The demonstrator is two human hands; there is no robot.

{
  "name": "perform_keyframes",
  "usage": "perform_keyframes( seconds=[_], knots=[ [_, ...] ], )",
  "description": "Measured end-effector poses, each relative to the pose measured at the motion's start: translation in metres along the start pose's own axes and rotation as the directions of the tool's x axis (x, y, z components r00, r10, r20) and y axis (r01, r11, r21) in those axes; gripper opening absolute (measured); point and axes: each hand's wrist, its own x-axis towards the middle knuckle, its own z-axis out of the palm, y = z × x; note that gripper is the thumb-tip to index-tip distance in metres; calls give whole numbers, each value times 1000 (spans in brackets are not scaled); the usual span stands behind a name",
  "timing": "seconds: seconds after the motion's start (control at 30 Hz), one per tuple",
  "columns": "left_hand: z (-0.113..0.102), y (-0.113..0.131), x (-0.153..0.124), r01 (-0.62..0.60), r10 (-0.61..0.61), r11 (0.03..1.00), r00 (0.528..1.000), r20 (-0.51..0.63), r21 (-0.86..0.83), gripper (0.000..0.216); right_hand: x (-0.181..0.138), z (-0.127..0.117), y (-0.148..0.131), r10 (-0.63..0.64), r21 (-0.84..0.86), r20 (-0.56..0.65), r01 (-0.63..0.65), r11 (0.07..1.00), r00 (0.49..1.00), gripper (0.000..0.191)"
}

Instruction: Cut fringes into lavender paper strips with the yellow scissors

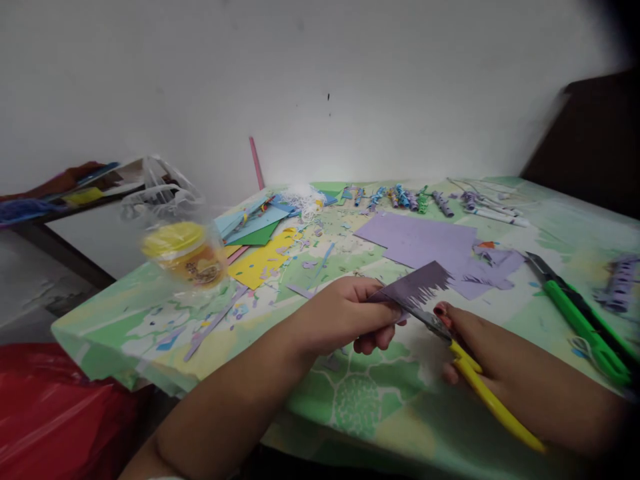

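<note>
My left hand pinches a strip of purple paper between thumb and fingers. One edge of the strip is cut into a fringe of narrow slits. In my right hand is a pair of scissors with yellow handles; the fingers are closed round it. The scissor blades lie against the strip's lower edge, close to my left fingers. Behind the strip, larger sheets of purple paper rest on the table, with cut scraps at their right end.
Green-handled cutting tool lies at the right, near a purple paper roll. Rolled paper pieces line the back. Yellow paper, scraps and a bagged yellow-lidded tub are on the left. The patterned tablecloth covers the table.
</note>
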Motion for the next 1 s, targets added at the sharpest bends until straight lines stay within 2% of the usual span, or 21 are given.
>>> perform_keyframes(
  seconds=[0.13,0.27,0.43,0.7,0.87,1.0],
  knots=[
    [3,3,-2,-5,16,997,990,-140,83,11,-2,-4,2,28,-3,30,-28,1000,999,46],
    [5,4,-4,-26,72,974,978,-195,226,11,-5,-3,4,39,4,70,-40,999,997,51],
    [8,0,-4,-28,94,954,973,-209,300,13,-6,-2,5,23,-14,38,-23,1000,999,47],
    [10,-2,-6,-57,98,973,980,-175,225,13,-7,-2,4,47,5,83,-48,999,995,42],
    [10,-1,-5,-68,104,978,978,-179,198,13,-10,-3,1,49,3,34,-49,999,998,33],
    [10,-2,-6,-68,110,973,977,-183,222,13,-11,-5,1,63,-1,-3,-63,998,998,40]
  ],
)
